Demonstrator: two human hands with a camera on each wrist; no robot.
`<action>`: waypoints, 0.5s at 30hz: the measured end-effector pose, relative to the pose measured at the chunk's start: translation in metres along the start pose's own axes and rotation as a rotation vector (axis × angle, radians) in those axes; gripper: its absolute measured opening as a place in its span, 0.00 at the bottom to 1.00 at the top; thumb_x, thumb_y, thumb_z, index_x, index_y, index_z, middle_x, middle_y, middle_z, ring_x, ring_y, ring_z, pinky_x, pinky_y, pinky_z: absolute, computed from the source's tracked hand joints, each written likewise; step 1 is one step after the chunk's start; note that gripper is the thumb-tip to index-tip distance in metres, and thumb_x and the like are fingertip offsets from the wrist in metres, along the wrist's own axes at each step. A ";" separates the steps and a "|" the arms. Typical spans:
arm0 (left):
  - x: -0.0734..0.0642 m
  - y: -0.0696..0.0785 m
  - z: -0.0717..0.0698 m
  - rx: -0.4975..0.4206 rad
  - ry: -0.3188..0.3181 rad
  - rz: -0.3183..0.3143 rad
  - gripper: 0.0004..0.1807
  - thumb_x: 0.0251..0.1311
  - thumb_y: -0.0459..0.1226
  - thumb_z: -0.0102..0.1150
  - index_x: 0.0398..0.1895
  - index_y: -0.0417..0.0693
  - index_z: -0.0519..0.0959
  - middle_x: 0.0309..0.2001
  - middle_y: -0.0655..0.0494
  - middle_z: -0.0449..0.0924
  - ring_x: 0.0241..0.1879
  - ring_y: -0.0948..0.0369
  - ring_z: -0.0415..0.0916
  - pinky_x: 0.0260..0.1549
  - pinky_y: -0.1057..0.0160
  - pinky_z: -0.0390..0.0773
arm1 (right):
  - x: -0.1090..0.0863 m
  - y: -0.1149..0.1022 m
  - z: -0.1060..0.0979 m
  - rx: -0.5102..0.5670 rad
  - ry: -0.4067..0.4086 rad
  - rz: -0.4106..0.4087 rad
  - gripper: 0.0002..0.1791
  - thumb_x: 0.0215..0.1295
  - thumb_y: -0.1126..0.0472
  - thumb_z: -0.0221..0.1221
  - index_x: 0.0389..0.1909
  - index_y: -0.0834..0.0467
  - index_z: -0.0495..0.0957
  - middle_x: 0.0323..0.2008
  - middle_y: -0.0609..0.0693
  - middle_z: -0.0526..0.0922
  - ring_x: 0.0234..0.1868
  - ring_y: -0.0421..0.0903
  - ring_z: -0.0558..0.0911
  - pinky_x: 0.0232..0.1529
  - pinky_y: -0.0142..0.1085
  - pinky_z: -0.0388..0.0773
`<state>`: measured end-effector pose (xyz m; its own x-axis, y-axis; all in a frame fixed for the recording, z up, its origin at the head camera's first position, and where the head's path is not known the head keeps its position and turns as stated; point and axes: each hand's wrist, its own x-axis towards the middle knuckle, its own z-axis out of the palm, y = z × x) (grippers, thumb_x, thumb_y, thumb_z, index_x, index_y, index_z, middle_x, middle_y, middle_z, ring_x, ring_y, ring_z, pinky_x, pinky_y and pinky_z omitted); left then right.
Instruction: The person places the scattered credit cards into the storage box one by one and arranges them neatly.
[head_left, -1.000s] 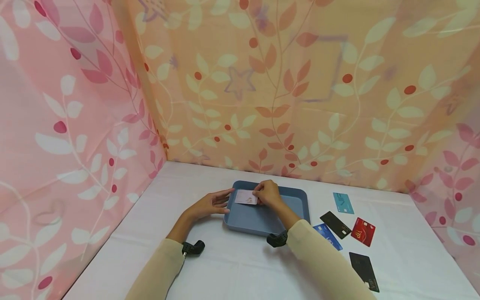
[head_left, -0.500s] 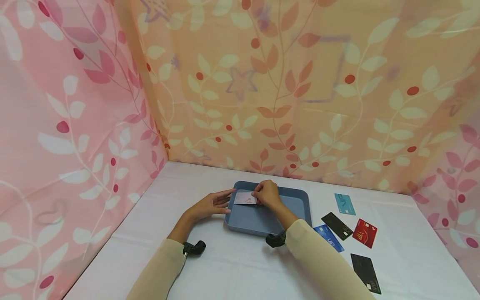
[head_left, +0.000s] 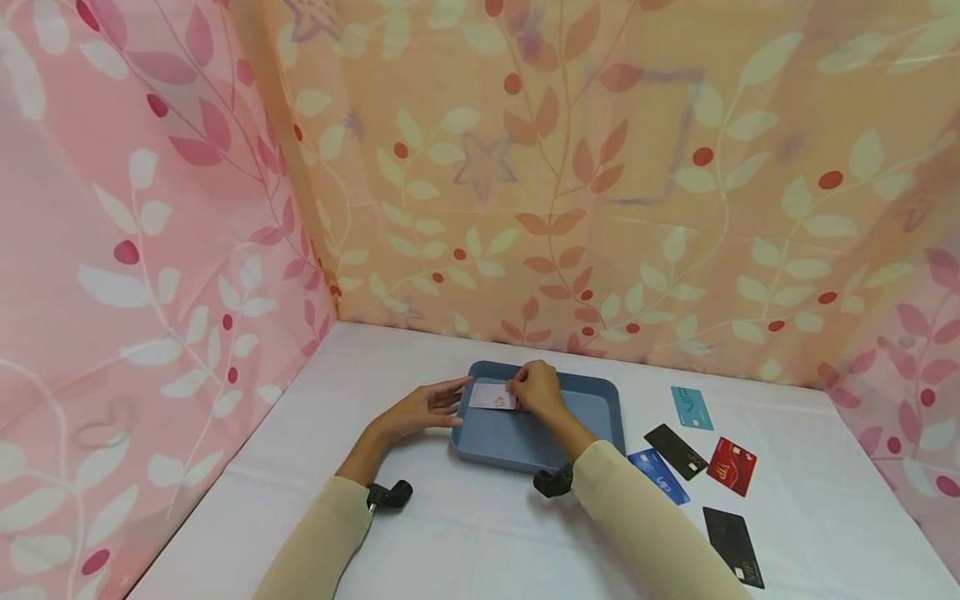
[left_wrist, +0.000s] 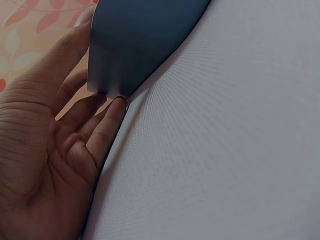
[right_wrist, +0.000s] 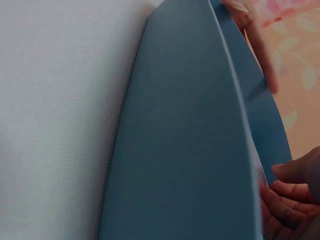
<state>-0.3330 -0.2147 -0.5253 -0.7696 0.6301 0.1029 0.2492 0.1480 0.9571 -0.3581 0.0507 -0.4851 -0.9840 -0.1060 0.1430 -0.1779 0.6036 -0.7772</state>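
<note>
Tray (head_left: 498,437) with one pale card (head_left: 491,396) inside, print unclear.

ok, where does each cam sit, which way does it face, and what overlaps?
Head: on the head, facing forward and down at the blue tray and pale card; both sleeves, left grip and right grip show.
Left wrist: on that wrist, facing the tray's outer wall and white cloth; left grip shows.
Right wrist: on that wrist, looking along the tray's long side; right grip shows lower right, left grip up top.
Shared, head and right wrist: tray, both grips.
</note>
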 end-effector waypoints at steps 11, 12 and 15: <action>0.001 0.001 0.000 0.006 0.005 -0.016 0.46 0.62 0.34 0.70 0.80 0.48 0.57 0.80 0.51 0.53 0.77 0.51 0.55 0.70 0.61 0.65 | -0.001 -0.001 -0.001 -0.068 -0.006 0.006 0.09 0.63 0.67 0.65 0.23 0.63 0.80 0.09 0.48 0.76 0.08 0.40 0.75 0.12 0.28 0.73; 0.001 0.001 0.000 0.005 0.005 -0.017 0.46 0.62 0.34 0.70 0.80 0.48 0.57 0.80 0.51 0.53 0.77 0.51 0.55 0.70 0.61 0.65 | -0.001 -0.001 -0.001 -0.075 -0.006 0.004 0.09 0.63 0.67 0.65 0.23 0.63 0.80 0.09 0.48 0.76 0.08 0.40 0.75 0.12 0.28 0.73; 0.001 0.001 0.001 0.003 0.005 -0.015 0.46 0.62 0.34 0.70 0.80 0.47 0.57 0.80 0.51 0.54 0.77 0.51 0.55 0.70 0.62 0.65 | -0.001 -0.001 -0.001 -0.092 -0.007 0.005 0.09 0.64 0.66 0.65 0.24 0.63 0.81 0.09 0.47 0.76 0.09 0.40 0.76 0.12 0.28 0.72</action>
<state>-0.3333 -0.2135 -0.5245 -0.7761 0.6242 0.0896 0.2394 0.1601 0.9576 -0.3574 0.0511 -0.4841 -0.9850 -0.1083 0.1346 -0.1723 0.6744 -0.7179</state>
